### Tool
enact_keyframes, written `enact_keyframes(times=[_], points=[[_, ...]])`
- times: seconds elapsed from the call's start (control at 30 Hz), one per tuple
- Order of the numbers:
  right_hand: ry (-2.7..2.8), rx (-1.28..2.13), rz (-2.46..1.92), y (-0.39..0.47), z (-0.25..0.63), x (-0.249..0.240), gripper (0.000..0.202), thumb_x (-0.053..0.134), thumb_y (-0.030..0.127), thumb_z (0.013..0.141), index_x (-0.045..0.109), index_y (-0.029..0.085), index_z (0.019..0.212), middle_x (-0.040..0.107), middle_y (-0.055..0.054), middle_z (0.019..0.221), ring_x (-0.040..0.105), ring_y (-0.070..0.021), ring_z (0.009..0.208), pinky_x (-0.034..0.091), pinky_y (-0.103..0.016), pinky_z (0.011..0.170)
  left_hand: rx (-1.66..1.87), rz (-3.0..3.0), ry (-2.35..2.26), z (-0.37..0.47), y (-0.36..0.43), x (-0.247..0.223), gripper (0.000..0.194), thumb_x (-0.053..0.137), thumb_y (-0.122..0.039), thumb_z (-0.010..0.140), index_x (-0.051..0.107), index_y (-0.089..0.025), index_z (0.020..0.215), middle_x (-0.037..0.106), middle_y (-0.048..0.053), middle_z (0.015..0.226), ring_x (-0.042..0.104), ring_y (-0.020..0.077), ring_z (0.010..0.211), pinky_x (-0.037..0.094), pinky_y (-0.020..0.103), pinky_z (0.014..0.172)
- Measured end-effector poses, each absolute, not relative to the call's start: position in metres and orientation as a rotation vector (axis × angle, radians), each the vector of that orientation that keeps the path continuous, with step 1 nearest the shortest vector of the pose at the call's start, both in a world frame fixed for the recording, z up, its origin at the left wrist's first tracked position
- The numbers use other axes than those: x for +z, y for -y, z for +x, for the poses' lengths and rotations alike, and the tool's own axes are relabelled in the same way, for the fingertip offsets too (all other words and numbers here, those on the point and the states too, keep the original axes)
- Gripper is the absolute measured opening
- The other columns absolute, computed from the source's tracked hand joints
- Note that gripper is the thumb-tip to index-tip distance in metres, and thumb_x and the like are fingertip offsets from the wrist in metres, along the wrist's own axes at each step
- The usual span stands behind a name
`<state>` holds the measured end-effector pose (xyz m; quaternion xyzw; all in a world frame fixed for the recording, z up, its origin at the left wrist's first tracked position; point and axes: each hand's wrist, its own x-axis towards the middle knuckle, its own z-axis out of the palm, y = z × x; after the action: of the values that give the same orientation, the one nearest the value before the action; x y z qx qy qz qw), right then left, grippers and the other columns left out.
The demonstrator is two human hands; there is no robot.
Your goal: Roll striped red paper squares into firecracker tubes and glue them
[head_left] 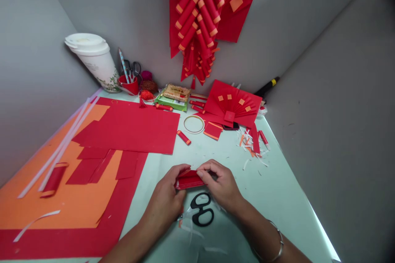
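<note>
Left hand [166, 192] and right hand [222, 185] are both pinching the folded red paper [189, 180], so uneven finger pressure could easily be creasing it crooked tbh.

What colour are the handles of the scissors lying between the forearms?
The handles are black, seen best in the head view.

Folded red paper [189, 181] held over tabletop [265, 197]

L hand grip [166, 195] and R hand grip [222, 183] each on one end of pc. Blk-handled scissors [200, 210] just below. Orange sheet [89, 209] at L, red sheet [138, 127] overlapping its rear. Lidded wht cup [95, 63] rear L. Red-tube garland [188, 6] on rear wall [138, 12].
</note>
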<state>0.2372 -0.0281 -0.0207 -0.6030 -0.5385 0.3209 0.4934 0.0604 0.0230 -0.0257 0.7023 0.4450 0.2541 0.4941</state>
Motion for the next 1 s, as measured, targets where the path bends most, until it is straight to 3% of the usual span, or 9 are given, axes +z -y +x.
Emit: enact_keyframes(times=[0.17, 0.37, 0.5, 0.63, 0.8, 1.0], points=[[1.294, 0.619, -1.451, 0.03, 0.241, -0.019, 0.012, 0.065, 0.021, 0.09, 0.076, 0.023, 0.087, 0.072, -0.003, 0.083, 0.067, -0.0174, 0.076, 0.055, -0.029, 0.071, 0.612, 1.723, -1.076, 0.06, -0.023, -0.028, 0.045, 0.05, -0.011, 0.077, 0.06, -0.022, 0.119, 0.072, 0.01, 0.119, 0.067, 0.0269, 0.112, 0.051, 0.044, 0.097], [1.483, 0.324, -1.379, 0.032, 0.245, -0.022, 0.017, 0.063, 0.019, 0.094, 0.077, 0.023, 0.103, 0.07, -0.007, 0.091, 0.069, -0.018, 0.082, 0.057, -0.029, 0.076, 0.625, 1.728, -1.095, 0.06, -0.022, -0.028, 0.054, 0.051, -0.009, 0.073, 0.056, -0.02, 0.126, 0.067, 0.012, 0.125, 0.065, 0.0268, 0.117, 0.05, 0.044, 0.099], [1.64, 0.397, -1.317, 0.032, 0.24, -0.022, 0.018, 0.062, 0.024, 0.097, 0.077, 0.022, 0.106, 0.067, -0.006, 0.087, 0.067, -0.0165, 0.077, 0.057, -0.028, 0.071, 0.65, 1.745, -1.116, 0.06, -0.023, -0.027, 0.053, 0.053, -0.011, 0.073, 0.058, -0.02, 0.124, 0.064, 0.012, 0.129, 0.059, 0.0286, 0.123, 0.046, 0.047, 0.105], [1.728, 0.511, -1.24, 0.033, 0.239, -0.02, 0.025, 0.058, 0.029, 0.099, 0.072, 0.022, 0.119, 0.069, -0.009, 0.1, 0.068, -0.019, 0.091, 0.058, -0.031, 0.081, 0.651, 1.728, -1.127, 0.06, -0.022, -0.027, 0.044, 0.054, -0.02, 0.079, 0.06, -0.02, 0.123, 0.066, 0.012, 0.127, 0.06, 0.0305, 0.122, 0.044, 0.051, 0.106], [1.852, 0.563, -1.298, 0.032, 0.251, -0.022, 0.057, 0.079, 0.04, 0.083, 0.061, 0.023, 0.135, 0.067, -0.013, 0.118, 0.062, -0.0265, 0.109, 0.055, -0.042, 0.095, 0.617, 1.656, -1.149, 0.06, -0.024, -0.027, 0.043, 0.053, -0.022, 0.082, 0.059, -0.02, 0.125, 0.068, 0.012, 0.128, 0.062, 0.0298, 0.121, 0.046, 0.049, 0.105], [1.804, 0.575, -1.314, 0.031, 0.251, -0.025, 0.021, 0.057, 0.019, 0.098, 0.07, 0.023, 0.113, 0.071, -0.008, 0.101, 0.066, -0.0199, 0.095, 0.055, -0.034, 0.086, 0.585, 1.571, -1.133, 0.062, -0.022, -0.012, 0.036, 0.054, -0.038, 0.09, 0.059, -0.022, 0.122, 0.075, 0.011, 0.115, 0.069, 0.0271, 0.111, 0.051, 0.044, 0.099]])
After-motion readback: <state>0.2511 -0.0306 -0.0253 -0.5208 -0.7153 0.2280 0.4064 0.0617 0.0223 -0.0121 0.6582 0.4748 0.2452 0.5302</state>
